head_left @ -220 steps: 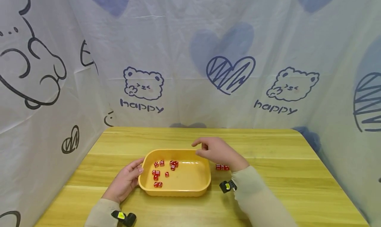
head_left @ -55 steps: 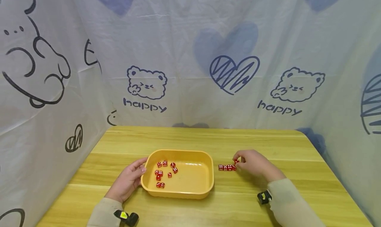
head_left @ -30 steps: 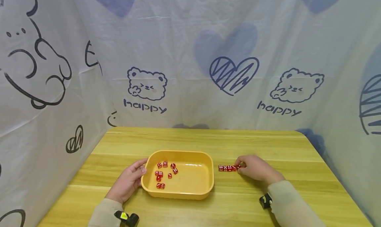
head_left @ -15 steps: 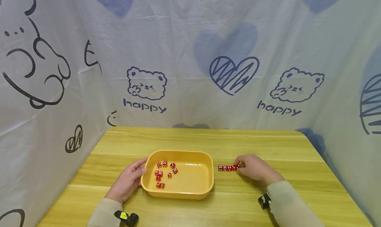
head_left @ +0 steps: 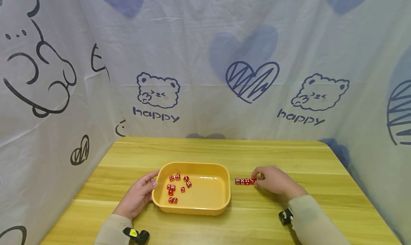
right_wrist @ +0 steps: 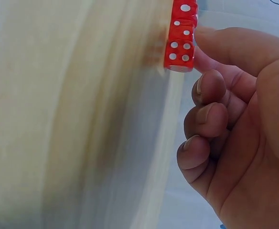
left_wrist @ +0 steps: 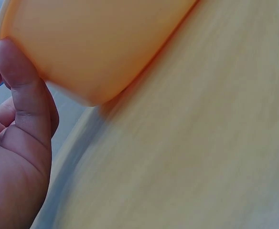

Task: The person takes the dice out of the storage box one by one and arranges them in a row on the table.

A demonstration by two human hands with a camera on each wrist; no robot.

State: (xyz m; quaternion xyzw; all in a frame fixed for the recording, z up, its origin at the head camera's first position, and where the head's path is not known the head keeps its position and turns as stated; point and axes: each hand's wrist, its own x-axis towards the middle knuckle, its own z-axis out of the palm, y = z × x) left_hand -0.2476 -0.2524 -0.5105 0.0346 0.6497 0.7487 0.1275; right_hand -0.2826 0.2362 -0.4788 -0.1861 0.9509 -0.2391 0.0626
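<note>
My left hand [head_left: 140, 192] grips the left end of a yellow plastic tub [head_left: 205, 208], its thumb pressing the rim. In the left wrist view, the thumb [left_wrist: 22, 81] lies against the tub's wall [left_wrist: 96, 43]. Several red dice with white dots, such as one die [head_left: 178, 177], lie scattered in the tub's left half. Right of the tub, more red dice stand in a straight row [head_left: 245, 181] on the table. At the row's right end, my right hand [head_left: 274, 180] pinches the last die [right_wrist: 179, 55] between thumb and index finger; the other fingers are curled in.
A wood-grain table [head_left: 192, 230] carries everything. White cloth with blue and black drawings [head_left: 205, 113] hangs behind it and along both sides. Each wrist wears a small black camera, one a left wrist camera [head_left: 137, 235], the other a right wrist camera [head_left: 285, 216].
My right hand has gone from above the tub to the row's right end, lowering a die into line there. The row is longer. My left hand stays on the tub.
</note>
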